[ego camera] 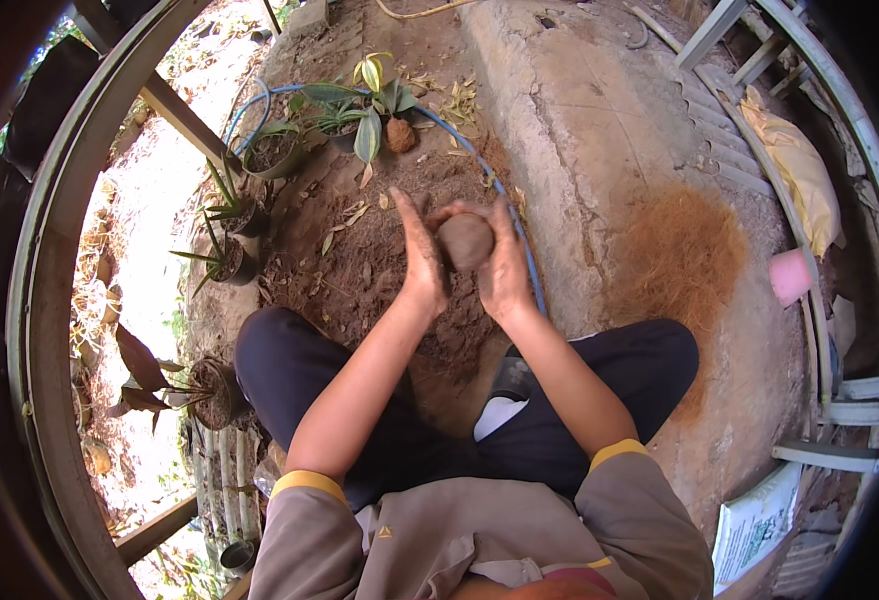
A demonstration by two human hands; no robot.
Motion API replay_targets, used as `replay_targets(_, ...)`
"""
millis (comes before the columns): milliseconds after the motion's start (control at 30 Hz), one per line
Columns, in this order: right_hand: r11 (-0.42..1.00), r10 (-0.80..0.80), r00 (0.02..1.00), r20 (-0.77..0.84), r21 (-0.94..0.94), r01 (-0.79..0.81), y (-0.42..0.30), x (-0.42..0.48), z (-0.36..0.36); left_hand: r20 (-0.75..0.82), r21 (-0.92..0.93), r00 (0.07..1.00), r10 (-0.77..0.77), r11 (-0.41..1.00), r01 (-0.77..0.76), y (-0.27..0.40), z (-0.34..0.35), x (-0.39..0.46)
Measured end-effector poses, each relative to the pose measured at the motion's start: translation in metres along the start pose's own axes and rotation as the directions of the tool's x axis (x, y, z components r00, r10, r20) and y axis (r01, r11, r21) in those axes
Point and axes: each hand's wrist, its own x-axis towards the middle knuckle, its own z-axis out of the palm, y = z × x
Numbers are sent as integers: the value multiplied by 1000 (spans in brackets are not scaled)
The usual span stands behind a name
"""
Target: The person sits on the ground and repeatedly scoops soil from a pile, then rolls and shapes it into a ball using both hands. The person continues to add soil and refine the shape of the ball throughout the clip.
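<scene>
A smooth, rounded ball of brown soil (466, 241) rests in my right hand (505, 262), whose fingers curl around its far side. My left hand (418, 251) is upright beside the ball, palm facing it and fingers extended, slightly blurred; whether it touches the ball I cannot tell. Below both hands lies a heap of loose dark soil (364, 285) with dry leaves on it. Beyond them, a fibre-wrapped ball (400, 136) sits on the ground beside leafy potted plants (368, 135).
A blue hose (518, 225) curves past my right hand. Orange-brown coconut fibre (679, 255) lies on the concrete at right, near a pink container (790, 277) and a yellowish sack (792, 165). Several potted plants (235, 262) line the left, beside a wooden frame (49, 262).
</scene>
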Motion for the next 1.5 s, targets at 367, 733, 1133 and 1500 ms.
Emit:
replay_targets(367, 987, -23, 986, 167, -154, 49, -5, 12, -11, 45, -109, 990, 133, 986, -127, -6, 2, 0)
replay_targets(733, 999, 52, 990, 132, -13, -51, -8, 5, -8, 23, 119, 850, 526, 843, -525, -11, 14, 0)
replay_targets(1133, 896, -218, 974, 63, -383, 226, -18, -8, 14, 95, -56, 983, 157, 987, -152, -3, 5, -4)
replay_targets(1500, 992, -123, 989, 82, 35, 120, -24, -2, 6, 147, -139, 984, 102, 987, -81, 5, 0, -6)
